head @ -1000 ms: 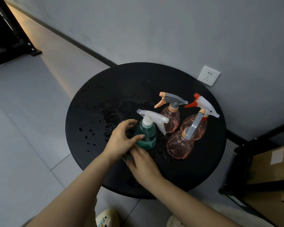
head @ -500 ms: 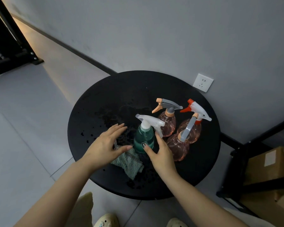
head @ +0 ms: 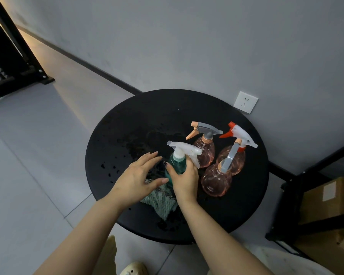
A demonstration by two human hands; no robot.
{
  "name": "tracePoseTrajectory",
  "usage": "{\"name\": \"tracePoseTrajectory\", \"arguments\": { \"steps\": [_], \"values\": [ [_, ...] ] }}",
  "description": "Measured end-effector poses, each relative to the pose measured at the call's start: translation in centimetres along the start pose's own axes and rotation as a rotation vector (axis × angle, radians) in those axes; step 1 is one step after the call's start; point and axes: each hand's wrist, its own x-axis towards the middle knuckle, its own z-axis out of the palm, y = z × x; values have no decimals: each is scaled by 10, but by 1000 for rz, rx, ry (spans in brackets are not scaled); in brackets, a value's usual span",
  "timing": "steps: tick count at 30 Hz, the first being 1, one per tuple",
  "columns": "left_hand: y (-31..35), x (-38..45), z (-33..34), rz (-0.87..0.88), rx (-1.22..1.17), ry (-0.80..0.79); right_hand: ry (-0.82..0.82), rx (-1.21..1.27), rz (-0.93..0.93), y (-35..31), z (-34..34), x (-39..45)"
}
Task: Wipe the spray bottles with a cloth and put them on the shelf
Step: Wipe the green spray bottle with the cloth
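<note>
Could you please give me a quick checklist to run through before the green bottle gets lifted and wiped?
1. Right hand has hold of the green bottle: ok, its fingers wrap the body.
2. Left hand free to take the cloth: ok, it is open with straight fingers, holding nothing.
3. Cloth within reach: ok, it lies on the round table partly under both hands.
4. Lift path clear of neighbours: ok, though the nearest pink bottle stands close on the right.
5. Bottle dry enough for a firm hold: cannot tell; droplets show on the table.
6. Shelf space free: cannot tell.
</note>
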Motion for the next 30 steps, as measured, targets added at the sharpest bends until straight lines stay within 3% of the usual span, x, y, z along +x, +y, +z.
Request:
{"name": "tracePoseTrajectory", "arguments": {
  "steps": [10,15,23,30],
  "values": [
    [-1,0,3,2,46,-44,-19,-78,38,22,3,4],
    [-6,1,3,5,63,-61,-3,-75,-33,32,-7,-22],
    [-3,2,1,5,79,-62,144,19,-77,16,-38,-28],
    [-6,1,1,24,87,-64,-4,156,-238,-30,-48,12]
  ]
}}
